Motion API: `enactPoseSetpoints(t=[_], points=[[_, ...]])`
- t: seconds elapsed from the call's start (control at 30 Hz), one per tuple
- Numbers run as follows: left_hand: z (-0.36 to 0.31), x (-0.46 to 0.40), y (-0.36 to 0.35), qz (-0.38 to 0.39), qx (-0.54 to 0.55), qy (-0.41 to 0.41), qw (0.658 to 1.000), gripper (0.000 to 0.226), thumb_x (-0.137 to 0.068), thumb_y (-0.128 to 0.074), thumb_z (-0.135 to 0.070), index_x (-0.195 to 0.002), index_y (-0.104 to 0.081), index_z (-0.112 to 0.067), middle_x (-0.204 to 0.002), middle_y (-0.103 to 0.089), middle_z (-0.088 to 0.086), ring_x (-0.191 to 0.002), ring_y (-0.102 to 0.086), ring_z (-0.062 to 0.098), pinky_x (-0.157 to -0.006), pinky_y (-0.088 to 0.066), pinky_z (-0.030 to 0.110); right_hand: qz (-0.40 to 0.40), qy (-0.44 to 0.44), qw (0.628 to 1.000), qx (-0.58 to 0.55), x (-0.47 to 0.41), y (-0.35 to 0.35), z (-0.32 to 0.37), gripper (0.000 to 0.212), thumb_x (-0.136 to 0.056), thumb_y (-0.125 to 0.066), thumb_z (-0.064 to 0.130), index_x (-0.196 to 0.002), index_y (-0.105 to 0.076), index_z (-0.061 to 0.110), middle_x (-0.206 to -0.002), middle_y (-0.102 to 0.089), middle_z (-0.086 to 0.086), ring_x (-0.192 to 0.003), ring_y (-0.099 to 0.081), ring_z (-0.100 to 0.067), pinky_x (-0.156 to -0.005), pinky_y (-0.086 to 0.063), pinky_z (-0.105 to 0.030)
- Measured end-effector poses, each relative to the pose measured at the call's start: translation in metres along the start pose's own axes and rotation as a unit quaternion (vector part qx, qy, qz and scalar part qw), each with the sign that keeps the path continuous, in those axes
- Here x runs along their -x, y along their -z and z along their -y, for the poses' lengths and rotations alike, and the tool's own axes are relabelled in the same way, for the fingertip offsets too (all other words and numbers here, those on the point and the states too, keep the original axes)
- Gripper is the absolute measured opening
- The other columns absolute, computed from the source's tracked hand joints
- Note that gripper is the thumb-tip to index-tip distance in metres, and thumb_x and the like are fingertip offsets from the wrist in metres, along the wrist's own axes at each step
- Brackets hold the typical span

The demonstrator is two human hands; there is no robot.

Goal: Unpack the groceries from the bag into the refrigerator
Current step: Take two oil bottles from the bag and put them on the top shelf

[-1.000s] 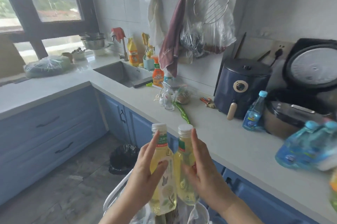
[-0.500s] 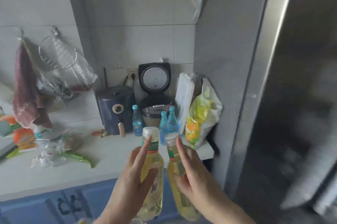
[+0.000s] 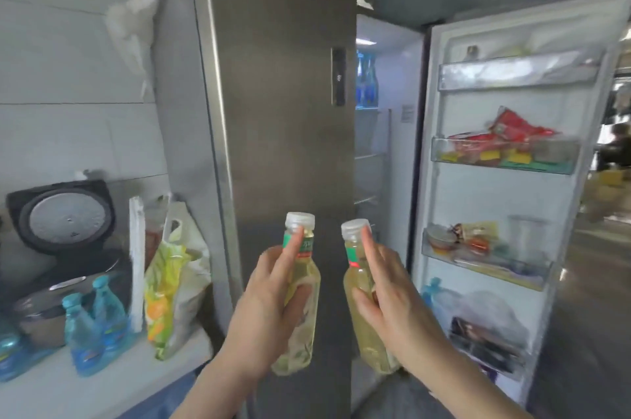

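A person stands at a refrigerator [image 3: 283, 111] with 2 bottles of pale yellow drink, 1 in each hand. Left of the left hand [image 3: 269, 312], on a pale countertop [image 3: 85, 388], stand small blue-capped water bottles [image 3: 92, 326], a black rice cooker [image 3: 61, 217] and a crinkled yellow and green plastic bag [image 3: 170, 285]. The left hand grips the left bottle [image 3: 298, 295] around its body, index finger laid straight up the green label toward the white cap. The right hand [image 3: 386, 295] grips the right bottle [image 3: 363, 299] the same way; this bottle tilts slightly left. Both are smooth, clear plastic with rounded shoulders, and they stand just apart, not touching. Directly behind the hands is the closed brushed-steel door; right of the right hand, the other door [image 3: 495, 196] hangs open, its clear plastic shelves holding red packets and soft pouches.

Judging the risk: the smooth plastic could slip from a 1-handed grip. The door shelves look crowded, so forcing a bottle in could topple packets. The gap into the lit interior is narrow, and a bottle could knock the closed door's edge.
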State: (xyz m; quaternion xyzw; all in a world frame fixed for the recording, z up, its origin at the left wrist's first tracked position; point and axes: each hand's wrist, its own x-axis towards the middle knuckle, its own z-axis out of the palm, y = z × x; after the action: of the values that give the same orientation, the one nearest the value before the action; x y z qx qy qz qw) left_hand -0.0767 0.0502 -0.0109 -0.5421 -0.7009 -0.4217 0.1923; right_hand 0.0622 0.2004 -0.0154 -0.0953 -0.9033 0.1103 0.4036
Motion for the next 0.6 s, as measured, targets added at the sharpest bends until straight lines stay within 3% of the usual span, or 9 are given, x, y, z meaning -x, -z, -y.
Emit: enactPoseSetpoints(t=[0.1,0.27,0.43,0.6], points=[[-0.022,-0.043,-0.051,-0.004,0.020,-0.002,1.000,0.080,-0.093,-0.056,-0.025,-0.143,-0.001,-0.057,-0.126,-0.036,-0.016,-0.110,-0.050,0.009,-0.082,-0.049,0.030,-0.012,-0.025,0.999,0.026,-0.017,0.028,-0.059,0.091,-0.092,-0.055,0.026,-0.147,0.016,0.042,-0.136,-0.036,0.000,-0.112,-0.051,-0.019,-0.080,-0.051,-0.033],[-0.032,-0.102,-0.117,-0.001,0.026,-0.010,1.000,0.081,-0.093,-0.056,-0.026,-0.142,-0.001,-0.059,-0.126,-0.037,-0.015,-0.108,-0.050,0.012,-0.079,-0.049,0.029,-0.021,-0.035,0.999,0.036,-0.050,0.050,-0.134,0.088,-0.092,-0.057,0.022,-0.152,0.007,0.034,-0.131,-0.039,-0.001,-0.110,-0.050,-0.019,-0.086,-0.047,-0.031],[-0.014,-0.153,-0.165,-0.001,0.014,-0.006,1.000,0.078,-0.093,-0.054,-0.030,-0.141,0.000,-0.060,-0.125,-0.036,-0.015,-0.108,-0.048,0.012,-0.078,-0.047,0.026,-0.039,-0.041,0.998,0.028,-0.087,0.044,-0.194,0.088,-0.093,-0.056,0.025,-0.150,0.011,0.035,-0.131,-0.039,-0.002,-0.114,-0.048,-0.017,-0.090,-0.047,-0.031],[0.020,-0.208,-0.209,-0.003,0.003,-0.014,1.000,0.080,-0.093,-0.054,-0.031,-0.139,0.004,-0.062,-0.125,-0.037,-0.013,-0.108,-0.048,0.014,-0.079,-0.049,0.031,-0.051,-0.038,0.997,0.037,-0.133,0.019,-0.255,0.088,-0.092,-0.057,0.025,-0.150,0.010,0.035,-0.128,-0.040,-0.001,-0.105,-0.053,-0.018,-0.079,-0.044,-0.024]])
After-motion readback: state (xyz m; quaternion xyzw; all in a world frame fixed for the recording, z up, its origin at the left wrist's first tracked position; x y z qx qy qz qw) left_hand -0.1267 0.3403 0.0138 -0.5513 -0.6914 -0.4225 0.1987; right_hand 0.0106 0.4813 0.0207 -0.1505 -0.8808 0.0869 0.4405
